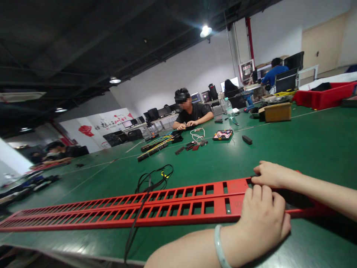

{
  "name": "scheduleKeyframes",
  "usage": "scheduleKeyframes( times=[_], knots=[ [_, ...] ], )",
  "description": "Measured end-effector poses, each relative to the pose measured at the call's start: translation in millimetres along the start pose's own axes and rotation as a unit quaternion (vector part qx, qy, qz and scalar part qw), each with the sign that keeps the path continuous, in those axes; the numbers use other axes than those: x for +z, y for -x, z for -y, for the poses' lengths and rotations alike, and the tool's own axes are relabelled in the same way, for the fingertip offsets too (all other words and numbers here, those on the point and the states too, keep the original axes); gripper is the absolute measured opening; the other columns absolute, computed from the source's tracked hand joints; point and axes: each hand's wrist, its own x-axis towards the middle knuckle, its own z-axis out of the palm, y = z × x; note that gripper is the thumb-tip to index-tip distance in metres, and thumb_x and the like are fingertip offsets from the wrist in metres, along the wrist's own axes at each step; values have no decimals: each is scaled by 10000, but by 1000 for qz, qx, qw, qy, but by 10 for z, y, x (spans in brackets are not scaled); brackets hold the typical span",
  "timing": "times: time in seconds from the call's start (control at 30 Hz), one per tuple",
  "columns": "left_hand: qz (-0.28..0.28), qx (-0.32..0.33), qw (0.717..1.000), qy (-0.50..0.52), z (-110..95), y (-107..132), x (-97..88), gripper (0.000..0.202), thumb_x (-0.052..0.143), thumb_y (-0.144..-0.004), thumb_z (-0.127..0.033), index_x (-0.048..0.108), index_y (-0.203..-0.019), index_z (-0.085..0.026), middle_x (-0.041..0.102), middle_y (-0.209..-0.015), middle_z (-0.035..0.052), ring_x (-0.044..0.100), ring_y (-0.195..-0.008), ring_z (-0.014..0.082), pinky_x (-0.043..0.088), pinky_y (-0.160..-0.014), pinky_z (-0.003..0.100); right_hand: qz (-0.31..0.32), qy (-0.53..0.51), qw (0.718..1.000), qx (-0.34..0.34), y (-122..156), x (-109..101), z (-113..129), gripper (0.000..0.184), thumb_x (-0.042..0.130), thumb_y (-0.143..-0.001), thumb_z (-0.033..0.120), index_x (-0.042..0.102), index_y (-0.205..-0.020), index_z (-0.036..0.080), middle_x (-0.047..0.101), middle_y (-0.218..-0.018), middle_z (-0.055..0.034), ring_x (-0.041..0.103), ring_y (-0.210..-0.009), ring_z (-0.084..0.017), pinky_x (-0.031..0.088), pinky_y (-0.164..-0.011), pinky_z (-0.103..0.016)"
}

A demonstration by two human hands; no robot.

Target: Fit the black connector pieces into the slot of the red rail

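The red slotted rail (173, 204) lies flat on the green table (306, 145), just in front of the person. It runs from the far left edge of the view across to the right, where it passes under both hands. It has two long strips cut with rows of square slots.

The left hand (262, 219) comes in from below, wearing a pale bracelet (220, 247) at the wrist. It sits knuckles up on the near strip, with its fingers curled over the edge and clenched on the rail. The right hand (269, 174) reaches in from the right and rests on the far strip with its fingers close together. Whether it grips the rail or only presses on it cannot be told.

A black cable (150, 182) loops on the table behind the rail and crosses over it toward the near edge.

Further back lie a bundle of coloured wires (158, 143), a coiled white cord (198, 134), a small tray of parts (223, 134) and a small black block (247, 140).

Another person (192, 111) sits across the table with hands near the wires.

A water bottle (229, 108), a cardboard box (277, 111) and a red bin (323, 97) stand toward the far right.
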Motion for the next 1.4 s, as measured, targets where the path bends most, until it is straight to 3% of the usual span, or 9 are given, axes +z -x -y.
scheduleKeyframes(
  times=[0.2,0.4,0.7,0.97,1.17,1.23,1.33,1.4],
  knots=[
    [31,7,999,11,7,1,15,347,332,-805,-408,472,-998,-156,470,-899,86,463,-794,201,403,-637,321,14,46,997,58,104,-156,205,282,499,-675,425,638,-685,180,598,-813,-134,531,-921,-286,408,-689,-330],
    [65,-18,998,-11,-44,23,52,320,293,-835,-358,452,-1003,-136,442,-873,66,462,-755,179,414,-610,302,20,62,993,99,157,-232,303,330,453,-688,417,648,-814,182,557,-973,-127,571,-786,-226,400,-709,-323],
    [67,-14,998,0,-36,11,89,322,277,-841,-340,445,-1021,-133,433,-875,63,479,-730,179,432,-592,311,3,6,999,45,99,-373,201,338,412,-716,401,636,-683,149,588,-785,-89,532,-741,-181,370,-694,-250],
    [96,-12,995,34,-35,-5,47,264,276,-841,-321,441,-965,-156,438,-884,66,490,-752,194,447,-604,331,-4,-167,984,58,163,-482,150,285,390,-717,328,547,-569,142,501,-541,3,430,-528,-103,321,-499,-206],
    [141,-35,981,125,107,-111,-76,279,279,-838,-360,421,-972,-162,439,-935,73,504,-734,177,447,-587,296,-6,-395,908,139,177,-680,178,422,293,-759,428,583,-829,130,511,-562,-19,436,-432,-108,320,-395,-214],
    [145,-68,972,169,202,-178,-91,297,244,-850,-368,410,-993,-167,440,-950,70,508,-731,161,446,-601,279,-49,-367,922,109,125,-719,181,408,293,-765,411,582,-840,133,542,-618,-31,454,-463,-109,333,-417,-213],
    [159,-120,965,171,316,-250,-57,290,216,-859,-337,425,-952,-159,461,-900,67,515,-709,163,439,-622,295,-103,-194,974,48,-5,-648,188,313,364,-742,346,596,-725,137,569,-643,-39,489,-580,-129,361,-520,-215],
    [174,-119,965,157,354,-265,-17,267,236,-850,-316,436,-926,-157,478,-882,72,516,-685,173,431,-601,306,-114,-76,990,29,-100,-534,204,283,399,-727,331,593,-653,139,585,-671,-58,507,-704,-161,369,-612,-223]
  ],
)
